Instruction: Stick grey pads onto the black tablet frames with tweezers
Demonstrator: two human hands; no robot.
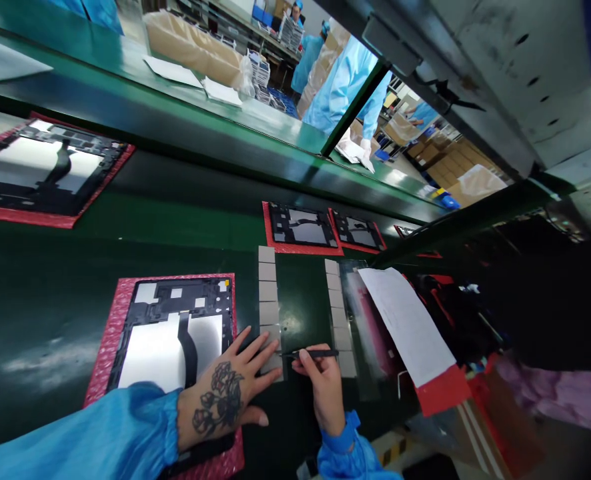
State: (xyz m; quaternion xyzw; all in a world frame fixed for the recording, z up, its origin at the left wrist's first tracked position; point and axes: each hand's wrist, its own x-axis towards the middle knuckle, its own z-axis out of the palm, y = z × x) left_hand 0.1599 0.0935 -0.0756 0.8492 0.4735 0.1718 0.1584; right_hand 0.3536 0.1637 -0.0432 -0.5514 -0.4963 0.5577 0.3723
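My left hand [230, 390] lies flat with its fingers spread. Its fingertips rest on the lower end of a clear strip of grey rectangular pads [268, 291]. In my right hand [320, 383] is a pair of black tweezers [315, 353], held between thumb and fingers, its tip pointing left at that strip. Whether the tip grips a pad, I cannot tell. A second strip of grey pads [335, 300] lies to the right of the tweezers. Partly under my left forearm is an opened tablet [200, 347] with a black ribbon cable, on pink bubble wrap [106, 333].
More opened tablets [304, 225] on red wrap lie along the green bench [185, 230], one at the far left [40, 167]. A white paper sheet [408, 327] lies on the right. A metal frame [450, 87] slants overhead. Across the bench, a person in blue [340, 87] handles white sheets.
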